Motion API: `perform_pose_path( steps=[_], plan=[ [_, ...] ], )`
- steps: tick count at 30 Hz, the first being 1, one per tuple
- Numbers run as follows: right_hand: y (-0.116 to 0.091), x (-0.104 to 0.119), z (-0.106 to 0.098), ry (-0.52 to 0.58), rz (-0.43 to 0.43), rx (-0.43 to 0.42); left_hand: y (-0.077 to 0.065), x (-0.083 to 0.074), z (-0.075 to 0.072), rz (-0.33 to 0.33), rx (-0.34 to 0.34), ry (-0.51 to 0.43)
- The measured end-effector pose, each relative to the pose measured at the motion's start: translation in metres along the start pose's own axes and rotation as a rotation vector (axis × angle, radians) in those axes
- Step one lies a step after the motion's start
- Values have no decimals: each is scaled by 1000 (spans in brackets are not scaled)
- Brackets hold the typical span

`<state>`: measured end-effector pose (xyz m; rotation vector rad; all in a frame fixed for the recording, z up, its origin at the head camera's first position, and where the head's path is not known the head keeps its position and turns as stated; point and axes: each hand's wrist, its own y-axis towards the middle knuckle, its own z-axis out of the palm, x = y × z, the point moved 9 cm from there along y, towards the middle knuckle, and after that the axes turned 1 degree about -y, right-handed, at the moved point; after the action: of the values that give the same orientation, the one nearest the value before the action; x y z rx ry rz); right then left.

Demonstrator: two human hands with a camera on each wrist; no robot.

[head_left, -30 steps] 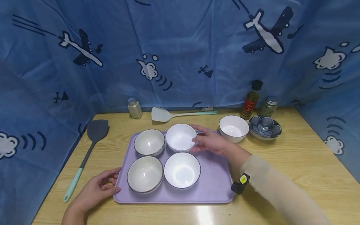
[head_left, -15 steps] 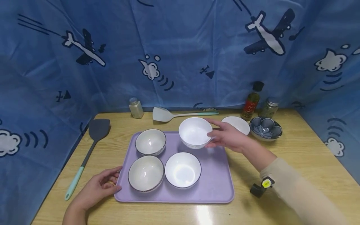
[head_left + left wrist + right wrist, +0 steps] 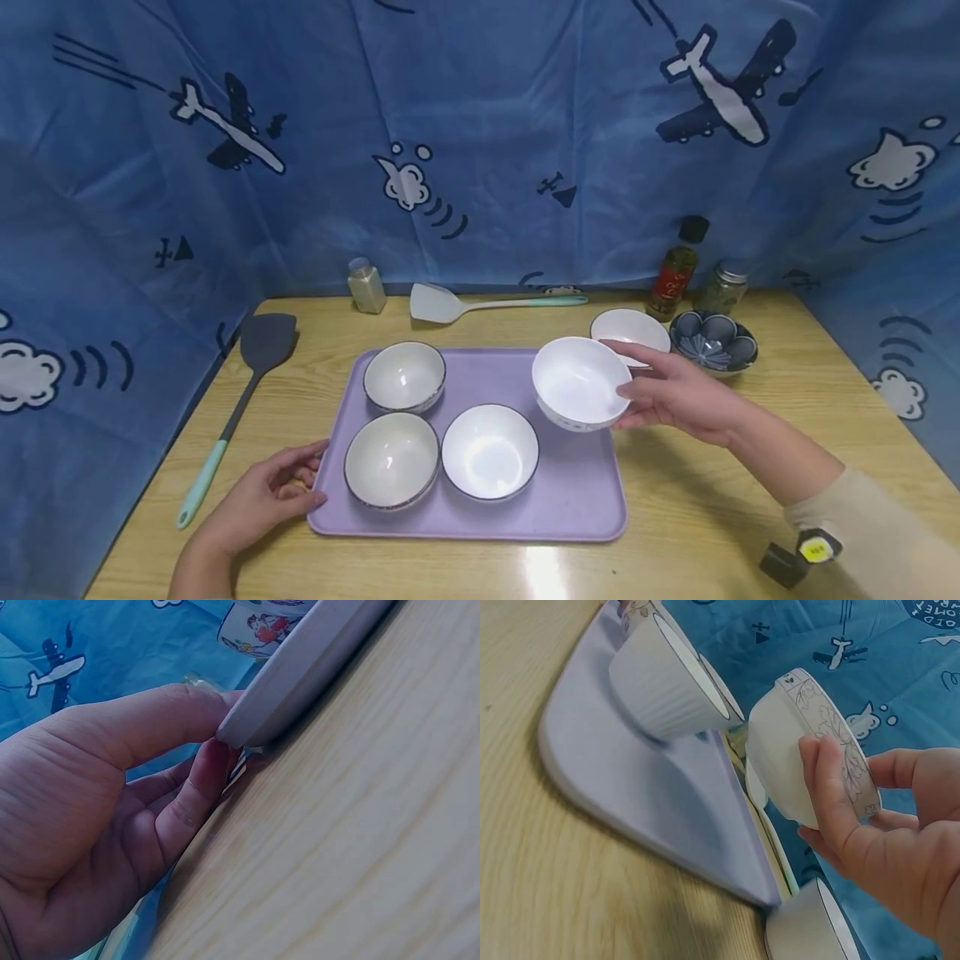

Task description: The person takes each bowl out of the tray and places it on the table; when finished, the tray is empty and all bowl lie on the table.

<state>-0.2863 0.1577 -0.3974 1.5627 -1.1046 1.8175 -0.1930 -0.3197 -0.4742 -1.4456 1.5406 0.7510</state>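
Note:
My right hand (image 3: pixel 678 393) grips a white bowl (image 3: pixel 579 379) by its right side, thumb at the rim and fingers underneath. In the right wrist view, a grey floral band runs round this bowl (image 3: pixel 810 750), which is lifted over the right part of the lilac tray (image 3: pixel 558 521). At the tray's left edge, my left hand (image 3: pixel 258 504) pinches the rim between thumb and fingers, as the left wrist view shows. Three bowls stand on the tray: a cream one at back left (image 3: pixel 405 377), a cream one at front left (image 3: pixel 392 461), and a dark-rimmed white one (image 3: pixel 490 452) beside it.
Behind the held bowl, partly hidden, is another white bowl (image 3: pixel 626 321) on the table, next to a dark patterned bowl (image 3: pixel 712 342). A bottle (image 3: pixel 675 275) and jars stand along the curtain. A white spatula (image 3: pixel 438 304) lies behind the tray, a grey one (image 3: pixel 266 342) left of it.
The held bowl has been lifted from the tray's back row and carried rightward by my right hand. My left hand stays at the tray's edge.

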Motion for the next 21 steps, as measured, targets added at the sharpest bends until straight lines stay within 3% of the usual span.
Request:
perform_pose_path(
  steps=[9, 14, 21],
  plan=[
    [-35, -11, -28, -52, -23, 36, 2, 1, 1, 7, 6, -9],
    [-41, -22, -42, -71, -18, 42, 2, 1, 1, 30, 7, -6],
    [-44, -36, -55, -68, 12, 48, 0, 2, 0, 9, 5, 14]
  ],
)
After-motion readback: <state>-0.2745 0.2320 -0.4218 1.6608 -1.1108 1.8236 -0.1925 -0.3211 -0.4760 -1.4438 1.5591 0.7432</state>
